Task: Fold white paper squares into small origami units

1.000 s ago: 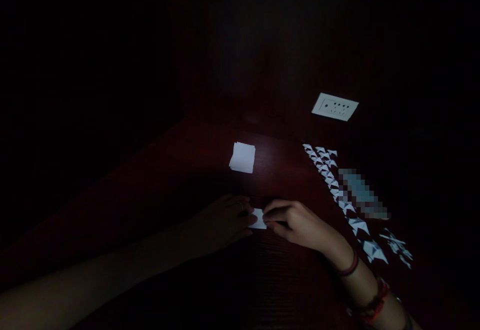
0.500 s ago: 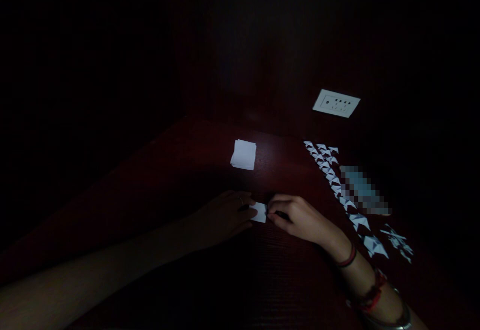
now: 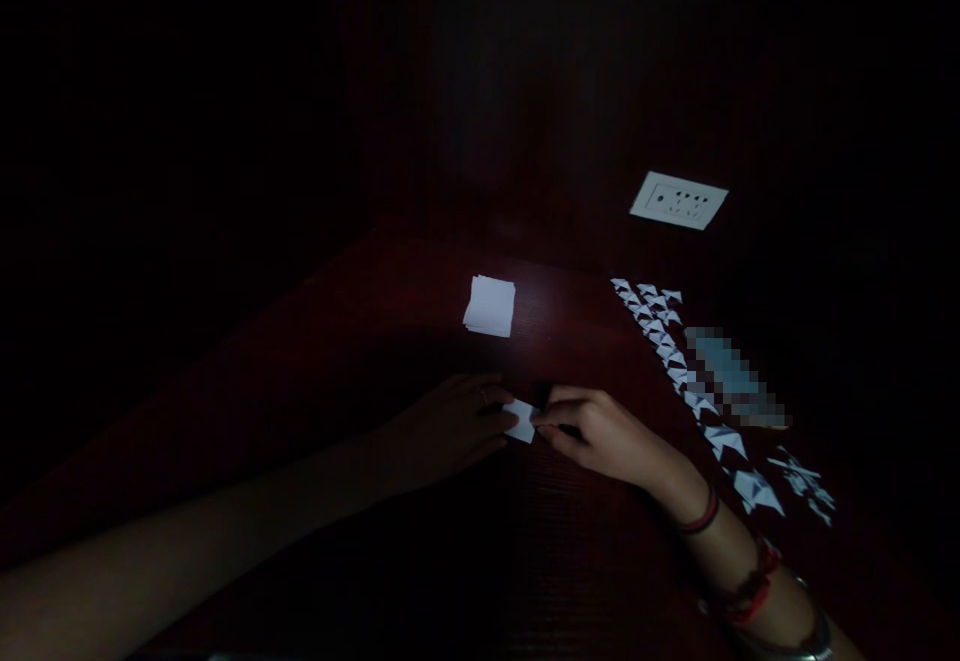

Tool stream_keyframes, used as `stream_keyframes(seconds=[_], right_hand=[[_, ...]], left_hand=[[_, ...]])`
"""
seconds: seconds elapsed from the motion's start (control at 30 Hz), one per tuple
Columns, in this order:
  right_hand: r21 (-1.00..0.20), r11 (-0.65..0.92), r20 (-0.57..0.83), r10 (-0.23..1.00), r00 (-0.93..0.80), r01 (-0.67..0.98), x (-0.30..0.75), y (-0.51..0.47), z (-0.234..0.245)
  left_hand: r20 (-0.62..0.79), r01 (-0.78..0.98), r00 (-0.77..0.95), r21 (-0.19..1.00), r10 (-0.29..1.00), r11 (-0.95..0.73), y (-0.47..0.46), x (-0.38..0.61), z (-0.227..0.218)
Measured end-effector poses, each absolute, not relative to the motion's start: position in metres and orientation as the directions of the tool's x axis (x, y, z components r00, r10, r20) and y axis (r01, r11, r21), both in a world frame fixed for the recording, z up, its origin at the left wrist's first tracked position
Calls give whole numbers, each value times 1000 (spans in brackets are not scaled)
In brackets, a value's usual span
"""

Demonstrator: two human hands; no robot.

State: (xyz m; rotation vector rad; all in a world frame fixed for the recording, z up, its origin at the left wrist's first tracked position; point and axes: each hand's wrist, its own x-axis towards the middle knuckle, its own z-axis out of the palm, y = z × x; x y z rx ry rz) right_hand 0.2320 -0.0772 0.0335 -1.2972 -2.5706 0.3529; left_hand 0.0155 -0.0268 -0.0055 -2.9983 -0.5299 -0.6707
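A small white piece of paper (image 3: 523,424) lies low over the dark red table between my hands. Fingers of my left hand (image 3: 466,423) rest on its left side, gripping or pressing it; a ring shows on one finger. My right hand (image 3: 594,431) is closed at the paper's right edge, thumb and fingertips pinching it. Beyond them sits a stack of white square paper sheets (image 3: 491,306). To the right of my right hand runs a line of folded paper pieces (image 3: 679,378). Dim light hides the exact folds of the held paper.
A blurred-out flat object (image 3: 735,376), pale blue, lies beside the folded pieces. Nearer me on the right is a small heap of thin paper strips (image 3: 804,481). A white wall socket (image 3: 679,200) is set in the dark wall behind the table (image 3: 360,321).
The paper has turned slightly between my hands, its right side now tilted lower, and my right fingertips cover its edge. The whole view has shifted a little.
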Motion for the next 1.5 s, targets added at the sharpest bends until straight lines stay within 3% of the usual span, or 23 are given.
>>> stream_keyframes(seconds=[0.67, 1.5], right_hand=[[-303, 581, 101, 808, -581, 755, 233, -77, 34], [-397, 555, 111, 820, -562, 731, 232, -76, 31]], left_hand=[[446, 331, 835, 60, 322, -942, -26, 16, -12], [389, 328, 856, 98, 339, -940, -26, 17, -7]])
